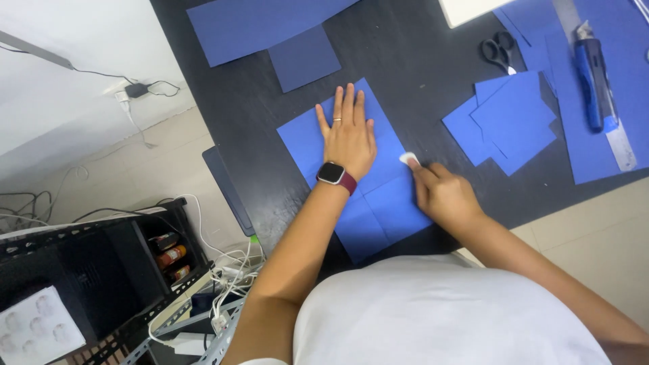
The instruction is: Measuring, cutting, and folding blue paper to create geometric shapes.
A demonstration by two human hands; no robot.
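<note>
Our left hand (349, 135) lies flat, fingers spread, on the blue paper square (368, 203) near the counter's (419, 61) near edge. Our right hand (443, 196) pinches a small white object (408, 159), too small to identify, against the paper's right edge. Our torso hides its lower corner.

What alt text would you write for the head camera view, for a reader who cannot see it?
A person's left hand lies flat on a blue paper square on a black table, while the right hand presses a small white object at the paper's edge. More blue sheets, scissors and a blue utility knife lie farther back.
</note>
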